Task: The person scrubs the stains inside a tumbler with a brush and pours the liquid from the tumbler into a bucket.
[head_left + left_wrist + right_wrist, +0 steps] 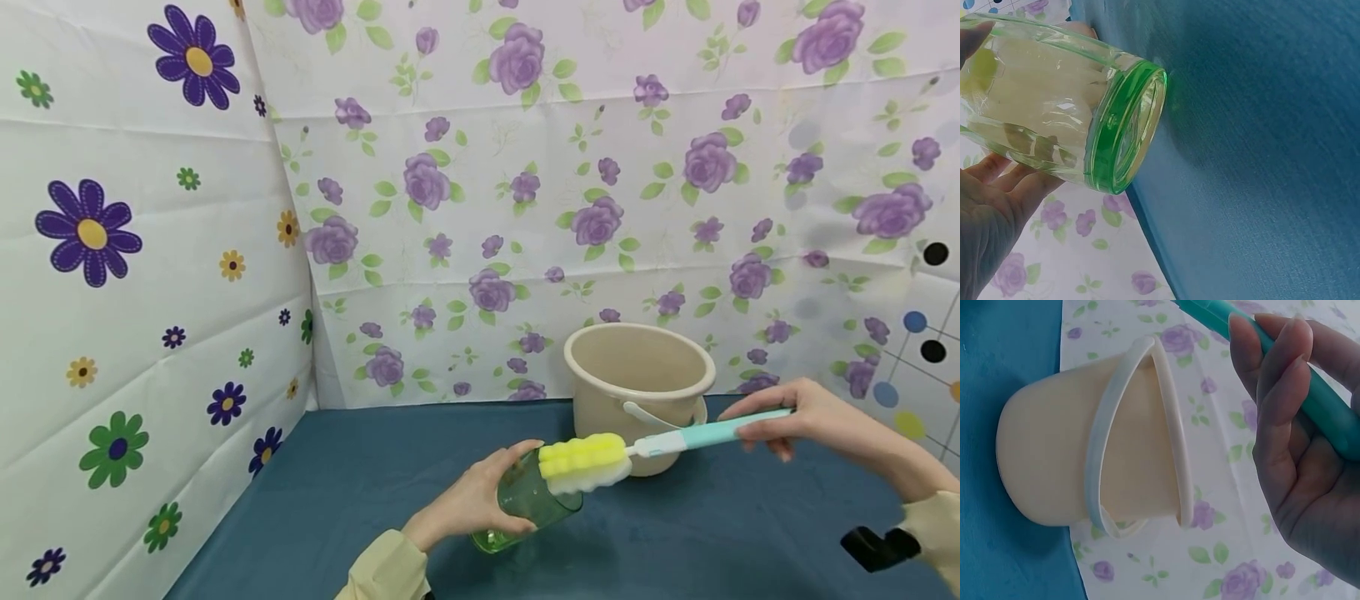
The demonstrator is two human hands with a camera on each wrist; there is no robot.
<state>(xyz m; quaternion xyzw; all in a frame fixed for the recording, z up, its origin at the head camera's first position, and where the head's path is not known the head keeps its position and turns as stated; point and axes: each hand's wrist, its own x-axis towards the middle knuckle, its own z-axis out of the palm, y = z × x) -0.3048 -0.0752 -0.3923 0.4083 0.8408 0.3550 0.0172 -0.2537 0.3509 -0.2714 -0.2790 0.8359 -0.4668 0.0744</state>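
A clear green drinking glass (536,492) is tilted, its mouth toward the upper right, and my left hand (480,497) grips it round the side. In the left wrist view its thick green base (1125,128) shows close over the blue cloth. My right hand (806,419) holds a sponge bottle brush by its turquoise handle (723,428), also visible between thumb and fingers in the right wrist view. The brush's yellow and white sponge head (585,462) overlaps the mouth of the glass in the head view.
A beige bucket (641,408) with a pale handle (1099,456) stands behind the brush, near the back edge of the table. Dark blue cloth (360,475) covers the tabletop. Flowered sheets (450,333) hang along the back and left.
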